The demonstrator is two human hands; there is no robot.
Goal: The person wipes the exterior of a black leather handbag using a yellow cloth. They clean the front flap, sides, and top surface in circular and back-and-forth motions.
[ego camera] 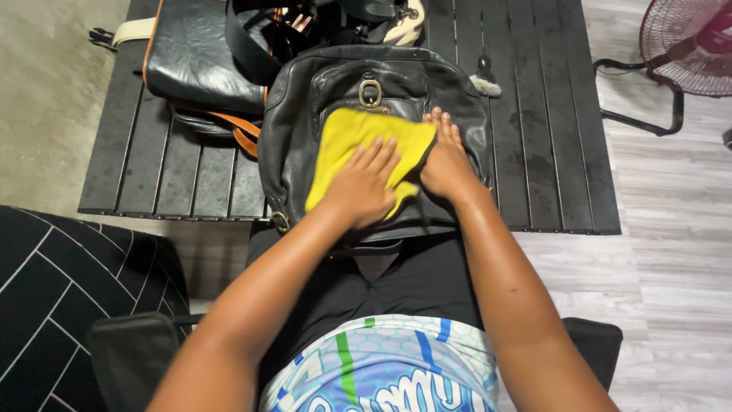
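While bag [305,145] lay on slatted table [549,152], edge against lap, left hand [362,183] pressed flat, fingers spread, on yellow cloth [351,137] to rub leather; right hand [444,164], open, flat beside cloth, steadied bag against sliding.

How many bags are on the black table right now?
3 at least: the dark bag under both hands, a black bag with tan trim at back left, and a partly hidden one at the far edge; more may be cropped.
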